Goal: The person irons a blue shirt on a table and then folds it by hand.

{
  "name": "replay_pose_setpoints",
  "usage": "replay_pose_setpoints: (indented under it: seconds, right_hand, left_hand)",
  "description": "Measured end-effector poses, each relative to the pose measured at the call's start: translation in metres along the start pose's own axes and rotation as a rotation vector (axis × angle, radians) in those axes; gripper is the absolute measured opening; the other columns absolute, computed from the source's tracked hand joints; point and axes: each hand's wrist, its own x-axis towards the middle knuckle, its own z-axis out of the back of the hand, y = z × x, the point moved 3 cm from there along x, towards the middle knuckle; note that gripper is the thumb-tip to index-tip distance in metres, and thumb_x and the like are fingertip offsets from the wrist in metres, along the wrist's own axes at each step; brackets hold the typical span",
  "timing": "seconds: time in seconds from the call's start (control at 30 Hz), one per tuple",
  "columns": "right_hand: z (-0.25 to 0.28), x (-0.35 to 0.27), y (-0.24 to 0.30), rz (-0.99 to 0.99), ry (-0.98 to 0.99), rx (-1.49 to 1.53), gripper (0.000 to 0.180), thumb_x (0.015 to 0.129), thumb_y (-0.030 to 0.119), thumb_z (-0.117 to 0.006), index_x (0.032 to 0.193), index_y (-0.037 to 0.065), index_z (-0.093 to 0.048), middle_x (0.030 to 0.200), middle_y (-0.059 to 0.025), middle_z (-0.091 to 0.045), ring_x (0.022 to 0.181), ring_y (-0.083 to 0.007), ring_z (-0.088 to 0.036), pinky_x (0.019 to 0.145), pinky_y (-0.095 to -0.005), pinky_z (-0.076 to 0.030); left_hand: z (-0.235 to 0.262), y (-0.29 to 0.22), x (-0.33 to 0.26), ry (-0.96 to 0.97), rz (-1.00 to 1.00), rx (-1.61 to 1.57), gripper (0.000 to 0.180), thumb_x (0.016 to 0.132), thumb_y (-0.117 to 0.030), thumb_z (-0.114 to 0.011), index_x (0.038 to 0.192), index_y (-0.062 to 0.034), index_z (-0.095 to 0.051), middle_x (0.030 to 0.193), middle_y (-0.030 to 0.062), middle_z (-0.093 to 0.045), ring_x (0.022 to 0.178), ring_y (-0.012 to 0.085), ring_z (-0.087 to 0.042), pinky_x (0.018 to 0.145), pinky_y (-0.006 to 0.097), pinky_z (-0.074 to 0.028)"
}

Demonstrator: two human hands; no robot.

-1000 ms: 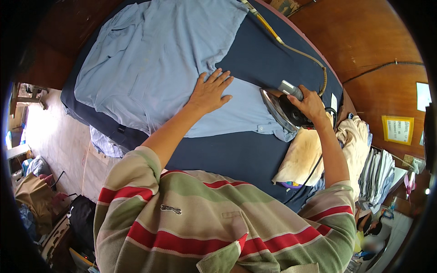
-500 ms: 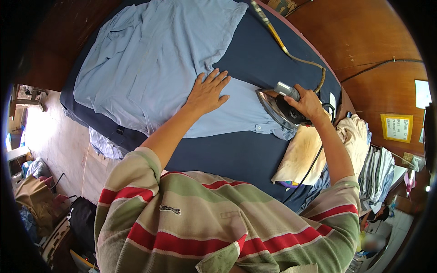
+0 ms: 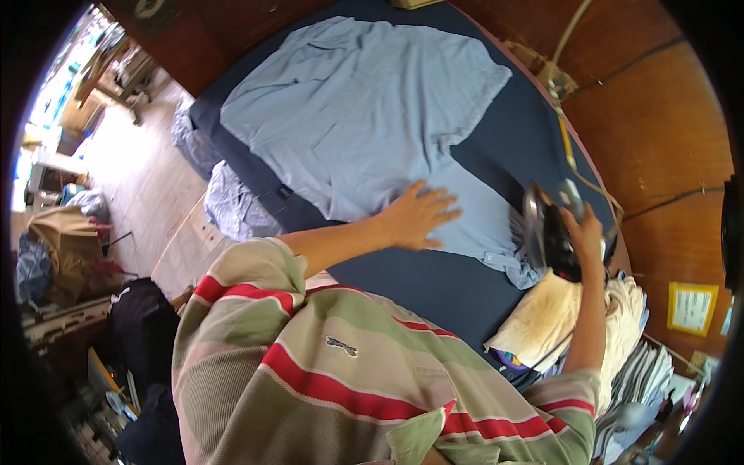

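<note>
The iron (image 3: pixel 553 234) is blurred, and the lower edge crops the striped shirt (image 3: pixel 372 380).

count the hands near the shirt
2: the left hand, fingers spread on or just above the shirt, and the right hand, gripping the iron near the cuff. Neither is hidden.

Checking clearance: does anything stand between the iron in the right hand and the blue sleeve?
Nothing visible stands between the iron, in the right hand, and the blue sleeve beside it. Farther left, the left hand is over the sleeve's upper part; contact is unclear.
</note>
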Motion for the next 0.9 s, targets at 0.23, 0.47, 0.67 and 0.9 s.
replay_pose_setpoints:
  seconds: [0.23,0.47,0.67,0.9]
  right_hand:
    - [0.037,-0.065,-0.081,-0.181,0.006,0.012,0.059,0.081,0.034,-0.061,0.118,-0.010,-0.046,0.104,-0.0313,-0.058,0.101,-0.0413,-0.056,0.085,-0.0406,-0.043]
    - [0.010,-0.121,-0.184,-0.431,-0.018,0.073,0.060,0.079,0.035,-0.063,0.114,-0.011,-0.047,0.099,-0.0294,-0.058,0.094,-0.0397,-0.058,0.081,-0.0409,-0.043]
    - [0.013,-0.121,-0.109,-0.269,-0.271,-0.568,0.057,0.084,0.036,-0.059,0.128,0.002,-0.044,0.113,-0.0237,-0.056,0.106,-0.0387,-0.052,0.090,-0.0421,-0.041]
    - [-0.108,-0.085,0.030,-0.061,-0.039,0.081,0.048,0.084,0.034,-0.058,0.124,0.008,-0.051,0.129,-0.0183,-0.046,0.117,-0.0382,-0.045,0.094,-0.0446,-0.039]
  left_hand:
    - [-0.015,-0.019,-0.044,0.190,0.194,-0.257,0.019,0.086,-0.029,-0.052,0.091,-0.0104,-0.056,0.091,0.0095,-0.058,0.087,0.0254,-0.060,0.072,0.039,-0.046]
    - [-0.003,-0.099,-0.038,0.111,-0.171,-0.855,0.023,0.090,-0.024,-0.049,0.105,-0.0102,-0.058,0.105,0.0066,-0.060,0.092,0.0250,-0.059,0.081,0.041,-0.045]
    - [0.062,0.075,-0.127,-0.629,0.834,-0.034,0.045,0.074,-0.022,-0.062,0.117,-0.0118,-0.054,0.116,0.0087,-0.057,0.102,0.0288,-0.053,0.086,0.044,-0.037]
    - [0.095,0.188,-0.209,-0.277,1.473,0.318,0.038,0.082,-0.031,-0.059,0.109,-0.0056,-0.057,0.112,0.0142,-0.056,0.103,0.0313,-0.053,0.085,0.044,-0.038]
